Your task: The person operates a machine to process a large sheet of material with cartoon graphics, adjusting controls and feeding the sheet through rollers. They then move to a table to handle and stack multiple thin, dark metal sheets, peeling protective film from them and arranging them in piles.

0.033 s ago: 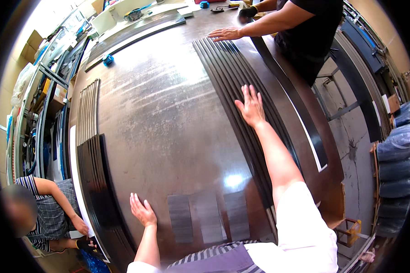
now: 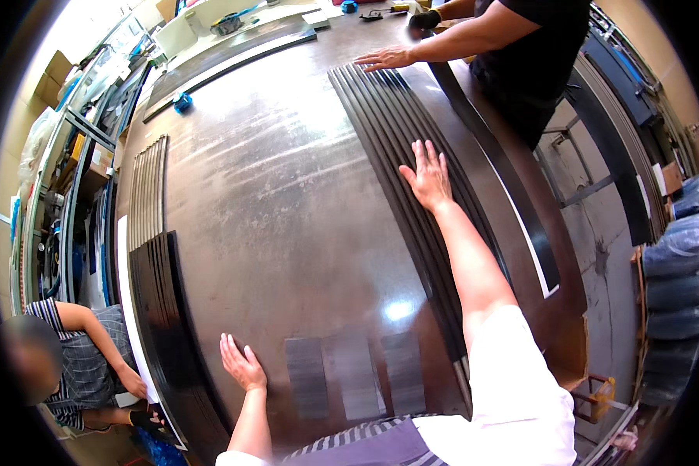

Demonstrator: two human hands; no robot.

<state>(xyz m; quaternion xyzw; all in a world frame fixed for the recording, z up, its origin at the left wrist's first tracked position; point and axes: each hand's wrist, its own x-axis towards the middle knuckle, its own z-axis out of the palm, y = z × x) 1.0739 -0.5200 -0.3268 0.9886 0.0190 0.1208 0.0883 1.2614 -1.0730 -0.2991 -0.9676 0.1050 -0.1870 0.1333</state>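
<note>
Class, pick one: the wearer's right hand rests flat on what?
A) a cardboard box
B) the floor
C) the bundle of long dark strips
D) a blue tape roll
C: the right hand lies palm down, fingers spread, on the bundle of long dark strips on the metal table.

The face of the seated person [image 2: 62,361] at the worktop's near left corner is blurred. The standing person [image 2: 520,46] at the far right corner is cut off above the shoulders. Small tools [image 2: 380,11] at the far edge cannot be told apart.
</note>
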